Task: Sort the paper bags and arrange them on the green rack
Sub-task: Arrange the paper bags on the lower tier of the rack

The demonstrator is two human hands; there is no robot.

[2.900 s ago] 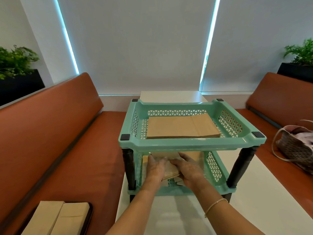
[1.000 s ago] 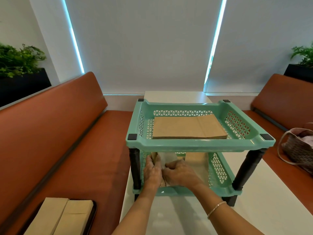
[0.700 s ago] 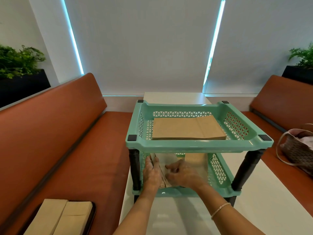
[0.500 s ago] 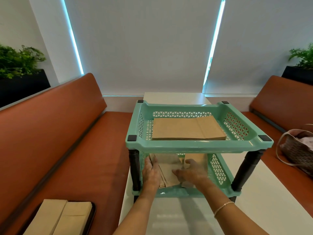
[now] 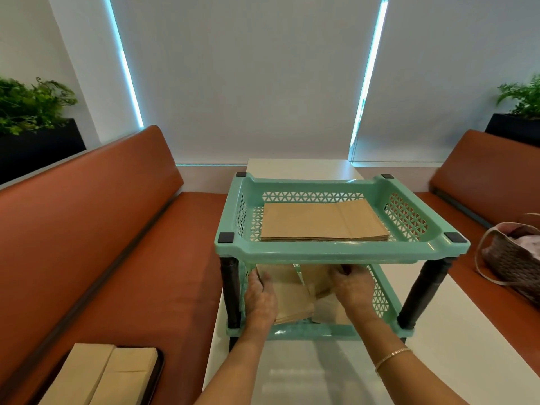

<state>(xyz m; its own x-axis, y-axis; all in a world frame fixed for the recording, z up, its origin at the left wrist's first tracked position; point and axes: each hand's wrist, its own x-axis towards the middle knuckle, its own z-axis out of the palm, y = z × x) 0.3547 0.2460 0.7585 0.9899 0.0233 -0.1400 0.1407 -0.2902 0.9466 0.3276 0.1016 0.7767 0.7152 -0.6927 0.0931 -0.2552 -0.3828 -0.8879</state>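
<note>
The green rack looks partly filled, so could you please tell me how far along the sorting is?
Done: a neat stack of bags lies on the green rack's top shelf. In hand: both hands, left hand and right hand, are on the lower-shelf bags. Left: bags on the tray on the bench.

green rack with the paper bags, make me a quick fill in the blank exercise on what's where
1. Both hands, left and right, reach into the ____ shelf of the green rack.
2. A flat stack of paper bags lies on the ____ shelf.
3. More bags sit in a black tray on the ____ bench.
4. A bracelet is on the ____ wrist.

Missing words: lower; top; left; right
</note>
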